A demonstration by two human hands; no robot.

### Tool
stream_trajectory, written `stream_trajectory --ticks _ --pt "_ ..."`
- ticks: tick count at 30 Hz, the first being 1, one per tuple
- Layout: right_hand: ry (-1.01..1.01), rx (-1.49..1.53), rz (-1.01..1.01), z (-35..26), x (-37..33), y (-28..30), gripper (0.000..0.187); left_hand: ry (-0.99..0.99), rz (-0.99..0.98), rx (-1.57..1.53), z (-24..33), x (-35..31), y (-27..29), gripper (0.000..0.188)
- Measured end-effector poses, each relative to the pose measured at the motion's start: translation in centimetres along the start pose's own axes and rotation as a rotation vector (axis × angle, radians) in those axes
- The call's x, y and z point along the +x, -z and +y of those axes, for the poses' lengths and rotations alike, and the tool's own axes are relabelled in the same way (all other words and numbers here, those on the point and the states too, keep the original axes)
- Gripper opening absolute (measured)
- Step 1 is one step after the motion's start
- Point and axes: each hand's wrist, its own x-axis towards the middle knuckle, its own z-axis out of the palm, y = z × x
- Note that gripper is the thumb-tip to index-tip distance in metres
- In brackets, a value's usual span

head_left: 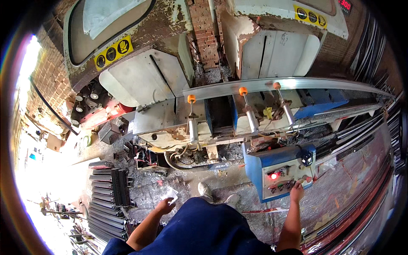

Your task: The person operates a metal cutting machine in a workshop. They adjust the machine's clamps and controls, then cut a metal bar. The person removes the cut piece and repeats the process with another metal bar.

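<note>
My left hand (165, 205) is closed on a crumpled white piece (171, 194), either cloth or paper, held low beside my body. At the right, the curled fingers of my right hand (296, 193) touch the lower edge of a control panel (280, 176) on a blue box. Whatever lies under those fingertips is hidden. A red light (274, 175) glows on the panel, among several small knobs. Beyond the box, a long metal profile (255, 85) lies across the machine bed. Three clamp cylinders (252, 121) with orange tips stand against the profile's near side.
Two worn machine hoods (140, 72) with yellow warning stickers rise at the back. Stacked dark profiles (106, 187) lie on the floor at left, and long bars (352, 212) at right. Metal chips litter the floor around my shoes (205, 190). A hose (180, 165) runs below the bed.
</note>
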Motion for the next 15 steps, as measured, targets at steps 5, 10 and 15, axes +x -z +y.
stream_trajectory --ticks 5,10,15 --pt "0.029 0.002 0.009 2.0 0.6 -0.8 0.05 0.05 -0.067 0.065 -1.7 -0.9 -1.7 0.058" --pt "-0.009 -0.012 -0.042 0.5 -0.5 -0.2 0.044 0.046 -0.069 -0.033 -4.5 -0.4 -3.0 0.059" --pt "0.041 0.002 0.01 0.1 -1.1 0.3 0.032 0.012 -0.052 -0.035 -2.1 -0.6 -1.9 0.06"
